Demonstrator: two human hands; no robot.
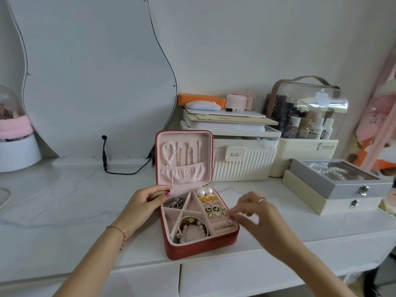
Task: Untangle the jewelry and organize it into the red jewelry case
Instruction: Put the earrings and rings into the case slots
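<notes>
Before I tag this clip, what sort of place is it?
Probably a bedroom vanity or dressing table: a wavy mirror behind the white top, a clear organizer of cosmetic bottles on the right, and an open red case of jewelry.

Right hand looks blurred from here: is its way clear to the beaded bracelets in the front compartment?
Probably yes. The right hand hovers above the open case's right edge; the beaded bracelets lie uncovered just left of it.

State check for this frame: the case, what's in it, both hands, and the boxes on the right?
red jewelry case: open, lid upright
pearl strand: hanging in lid
beaded bracelets: lying in front compartment
pearl earrings: lying in back compartment
left hand: holding case's back left edge
right hand: blurred, above case's right side
grey box: closed
</notes>
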